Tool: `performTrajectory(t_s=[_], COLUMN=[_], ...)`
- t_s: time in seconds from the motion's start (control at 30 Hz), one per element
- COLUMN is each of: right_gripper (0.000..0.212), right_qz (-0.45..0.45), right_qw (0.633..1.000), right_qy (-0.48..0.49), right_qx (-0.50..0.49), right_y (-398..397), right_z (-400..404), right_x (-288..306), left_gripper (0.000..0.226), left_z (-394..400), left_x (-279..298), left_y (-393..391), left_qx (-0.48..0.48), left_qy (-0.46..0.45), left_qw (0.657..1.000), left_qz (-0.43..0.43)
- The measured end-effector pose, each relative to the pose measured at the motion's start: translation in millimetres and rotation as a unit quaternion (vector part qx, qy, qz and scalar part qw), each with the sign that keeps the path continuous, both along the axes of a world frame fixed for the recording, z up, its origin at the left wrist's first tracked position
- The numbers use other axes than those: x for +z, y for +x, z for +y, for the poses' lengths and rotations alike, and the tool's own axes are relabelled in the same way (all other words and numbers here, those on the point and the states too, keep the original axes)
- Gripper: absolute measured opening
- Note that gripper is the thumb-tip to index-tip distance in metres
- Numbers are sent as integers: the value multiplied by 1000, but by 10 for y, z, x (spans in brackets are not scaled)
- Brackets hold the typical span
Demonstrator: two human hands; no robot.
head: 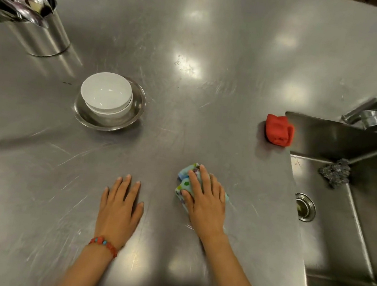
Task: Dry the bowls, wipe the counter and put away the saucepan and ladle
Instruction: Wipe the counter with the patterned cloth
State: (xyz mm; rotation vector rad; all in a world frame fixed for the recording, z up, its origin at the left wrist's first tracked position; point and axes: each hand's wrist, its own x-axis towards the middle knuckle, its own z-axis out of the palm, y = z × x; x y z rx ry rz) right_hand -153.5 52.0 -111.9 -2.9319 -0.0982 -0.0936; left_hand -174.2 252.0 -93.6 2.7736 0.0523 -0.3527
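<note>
Pressing patterned cloth (189, 184) flat under right hand (207, 202), fingers spread; resting left hand (119, 207) empty on bench (212, 76); facing unwiped steel ahead.

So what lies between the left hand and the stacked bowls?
Nothing: in the head view, only bare steel counter separates the left hand from the bowls.

Patterned cloth (187, 184): mostly hidden beneath the right hand (205, 201).
Utensil holder (36, 29): contents cropped at the frame's top-left.
Sink (347, 227): cut off at the right edge.
</note>
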Motion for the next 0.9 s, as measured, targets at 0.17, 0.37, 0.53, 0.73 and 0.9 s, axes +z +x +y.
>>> performTrajectory(t_s=[0.17,0.37,0.53,0.73,0.9], right_gripper=[51,60,82,59,47], right_qz=[-8,27,28,-28,-60], right_qw=[992,971,966,943,929], right_qy=[-12,7,10,12,10], right_qx=[-128,-236,-258,-330,-364], right_y=[-200,-416,-532,-368,-14], right_z=[-84,-353,-704,-1006,-1223], right_x=[46,43,16,-52,-114], left_gripper=[62,53,54,54,55], left_z=[-265,-454,-608,-843,-978], left_x=[70,148,149,154,113], left_y=[-120,-154,-115,-41,35], left_qx=[-57,-121,-153,-174,-176], left_qy=[-24,14,23,25,27], left_qw=[998,993,988,984,984], left_qz=[1,1,12,7,7])
